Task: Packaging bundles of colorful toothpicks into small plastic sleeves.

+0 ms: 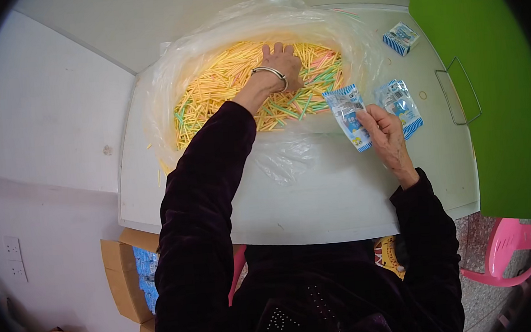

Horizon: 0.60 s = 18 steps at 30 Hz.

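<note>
My left hand [281, 65], with a silver bangle at the wrist, reaches down onto a heap of thin pastel sticks [215, 85], yellow, orange, pink and green. Its fingers are spread over the sticks, and the palm side is hidden. A large clear plastic bag [176, 57] surrounds the heap with its mouth spread wide. To the right of the bag my right hand [388, 134] pinches a small blue-and-white packet [350, 119] between thumb and fingers. Beside that hand, partly behind it, is a similar packet [403, 105].
A block of blue-striped packets [401, 38] lies at the table's far right. Rubber bands [423, 95] and a wire handle [459, 91] are along the right side. Below the white table [318, 205] stand a cardboard box [125, 280] of blue packets and a pink chair [510, 249].
</note>
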Motion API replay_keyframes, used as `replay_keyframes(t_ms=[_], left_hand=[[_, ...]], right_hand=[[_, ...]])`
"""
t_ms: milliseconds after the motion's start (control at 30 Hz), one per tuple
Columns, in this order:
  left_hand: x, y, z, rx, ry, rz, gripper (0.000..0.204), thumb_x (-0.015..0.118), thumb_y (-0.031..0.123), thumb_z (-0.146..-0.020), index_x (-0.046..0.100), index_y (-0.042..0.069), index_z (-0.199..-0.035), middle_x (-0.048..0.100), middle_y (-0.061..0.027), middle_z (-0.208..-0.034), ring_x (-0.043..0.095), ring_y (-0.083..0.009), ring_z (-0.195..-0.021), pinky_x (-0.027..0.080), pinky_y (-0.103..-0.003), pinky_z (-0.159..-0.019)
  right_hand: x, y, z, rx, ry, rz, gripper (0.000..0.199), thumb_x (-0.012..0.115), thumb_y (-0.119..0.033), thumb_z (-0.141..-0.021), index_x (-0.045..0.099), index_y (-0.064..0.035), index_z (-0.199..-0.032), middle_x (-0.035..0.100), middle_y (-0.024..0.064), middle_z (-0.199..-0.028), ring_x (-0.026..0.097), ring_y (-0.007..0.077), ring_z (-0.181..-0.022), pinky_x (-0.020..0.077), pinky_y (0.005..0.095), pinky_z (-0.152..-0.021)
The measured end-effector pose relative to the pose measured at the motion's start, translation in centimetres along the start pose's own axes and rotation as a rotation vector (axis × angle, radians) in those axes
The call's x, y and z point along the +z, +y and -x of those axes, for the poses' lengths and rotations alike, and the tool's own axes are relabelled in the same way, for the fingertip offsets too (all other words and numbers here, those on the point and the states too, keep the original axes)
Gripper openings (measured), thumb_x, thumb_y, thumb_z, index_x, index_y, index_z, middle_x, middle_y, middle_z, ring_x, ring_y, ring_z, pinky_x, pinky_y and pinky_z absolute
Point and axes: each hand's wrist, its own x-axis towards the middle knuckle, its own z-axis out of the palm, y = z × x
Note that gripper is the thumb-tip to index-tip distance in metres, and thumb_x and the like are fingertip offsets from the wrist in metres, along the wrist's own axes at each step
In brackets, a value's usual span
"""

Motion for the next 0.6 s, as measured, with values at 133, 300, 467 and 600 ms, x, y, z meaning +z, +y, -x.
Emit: replay_keyframes(t_ms=[133, 300, 467, 600], left_hand=[[0.9, 0.4, -0.3, -0.059, -0.030, 0.015, 0.032, 0.061, 0.028, -0.072, 0.066, 0.004, -0.092, 0.051, -0.0149, -0.108, 0.044, -0.0296, -0.103, 0.031, -0.045, -0.085], [4.2, -0.5, 0.4, -0.108, 0.206, 0.036, 0.020, 0.058, 0.021, -0.071, 0.061, 0.004, -0.081, 0.054, -0.0131, -0.097, 0.045, -0.0284, -0.096, 0.031, -0.043, -0.079], [3.4, 0.1, 2.2, -0.211, 0.387, 0.371, 0.016, 0.052, 0.021, -0.080, 0.055, 0.006, -0.081, 0.057, -0.0114, -0.073, 0.050, -0.0294, -0.080, 0.033, -0.043, -0.075], [2.9, -0.8, 3.3, -0.263, 0.443, 0.481, 0.018, 0.050, 0.021, -0.086, 0.053, 0.004, -0.085, 0.059, -0.0103, -0.074, 0.056, -0.0256, -0.074, 0.039, -0.038, -0.071]], right_hand=[[-0.4, -0.3, -0.1, 0.005, 0.039, 0.006, 0.030, 0.050, -0.016, -0.091, 0.043, -0.0042, -0.065, 0.035, -0.0067, -0.060, 0.029, 0.0014, -0.057, 0.0250, 0.0192, -0.049], [-0.2, -0.3, -0.3, -0.004, 0.064, -0.013, 0.030, 0.051, -0.016, -0.091, 0.042, -0.0043, -0.065, 0.035, -0.0071, -0.060, 0.028, 0.0012, -0.057, 0.0244, 0.0195, -0.048], [-0.4, 0.3, -0.5, -0.011, 0.093, -0.013, 0.031, 0.051, -0.016, -0.091, 0.042, -0.0051, -0.064, 0.034, -0.0074, -0.060, 0.028, 0.0008, -0.057, 0.0241, 0.0195, -0.048], [0.0, -0.2, -1.0, 0.030, 0.089, -0.083, 0.029, 0.050, -0.018, -0.092, 0.045, -0.0062, -0.066, 0.038, -0.0071, -0.062, 0.031, 0.0007, -0.059, 0.0260, 0.0184, -0.051]])
